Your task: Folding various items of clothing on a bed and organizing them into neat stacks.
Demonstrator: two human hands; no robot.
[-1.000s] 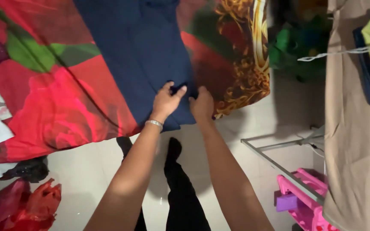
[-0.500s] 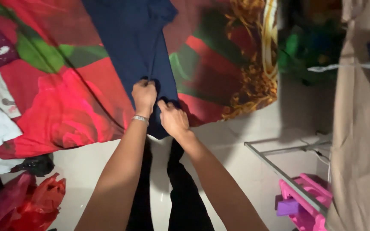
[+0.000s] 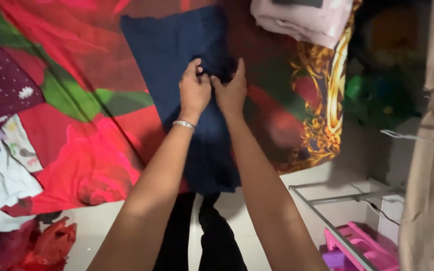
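A bed sheet (image 3: 76,135), red with green leaves and a gold border, fills most of the view; its near edge runs from the lower left up toward the right, and past that edge lies pale bare floor (image 3: 101,231). On the sheet, at its middle, lies a navy cloth (image 3: 167,55), spread flat, its left edge straight and free, its near end hanging over the sheet's edge toward the floor. To the left of the cloth the sheet is open and bare as far as a maroon dotted garment (image 3: 1,95) and white clothes (image 3: 1,180) at the sheet's left edge. Beyond the cloth's right corner sits a folded pale pink pile (image 3: 302,20), apart from it. Off the sheet to the right stand a metal rack (image 3: 327,211) and a pink plastic thing (image 3: 362,243); a red bag (image 3: 51,241) lies on the floor at lower left.

Both hands meet on the cloth's middle. The left hand (image 3: 194,93), with a bracelet (image 3: 184,124) at the wrist, and the right hand (image 3: 231,93) touch each other, fingers curled and pinching a fold of navy cloth between them.
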